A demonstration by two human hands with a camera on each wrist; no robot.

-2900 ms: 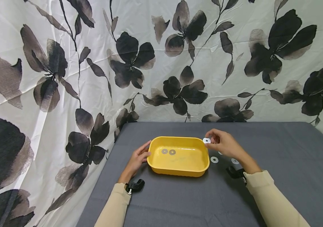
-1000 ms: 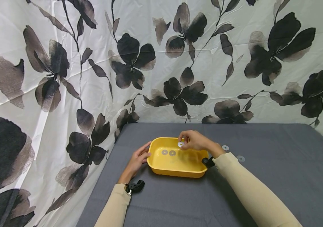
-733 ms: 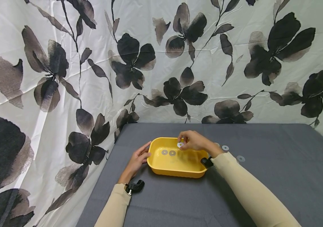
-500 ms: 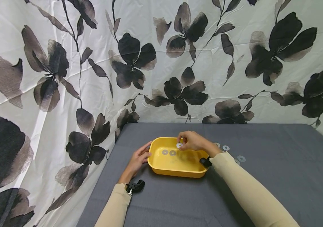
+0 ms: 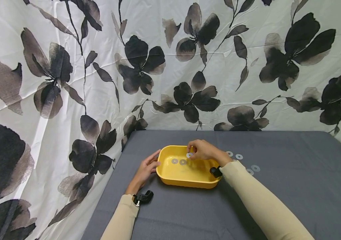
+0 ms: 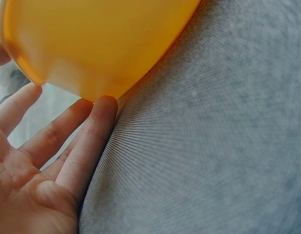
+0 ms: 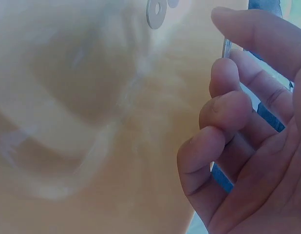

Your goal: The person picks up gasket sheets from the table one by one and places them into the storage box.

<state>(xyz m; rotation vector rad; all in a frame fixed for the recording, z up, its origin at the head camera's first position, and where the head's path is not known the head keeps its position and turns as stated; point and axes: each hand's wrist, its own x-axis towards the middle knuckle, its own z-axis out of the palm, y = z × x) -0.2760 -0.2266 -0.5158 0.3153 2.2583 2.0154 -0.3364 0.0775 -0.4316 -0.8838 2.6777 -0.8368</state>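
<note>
My right hand (image 5: 202,149) is over the yellow plastic bin (image 5: 188,183) and pinches a flat metal washer (image 5: 189,155) between thumb and fingertip. In the right wrist view that washer (image 7: 227,48) shows edge-on, with the other fingers loosely bent below. Two more washers lie flat on the bin's floor, one left (image 5: 174,161) and one right (image 5: 183,162). My left hand (image 5: 146,168) rests at the bin's left end. In the left wrist view its fairly straight fingers (image 6: 87,151) touch the outside of the bin's wall (image 6: 106,48).
Several washers lie on the grey-covered table (image 5: 176,213) right of the bin, among them a far one (image 5: 239,156) and a nearer one (image 5: 255,168). The right sleeve (image 5: 260,196) passes close to them. A floral curtain (image 5: 164,66) hangs behind the table.
My right hand has carried the washer leftward from beyond the bin's right rim to over its inside, then drifted slightly down. My left hand has stayed at the bin's left end.
</note>
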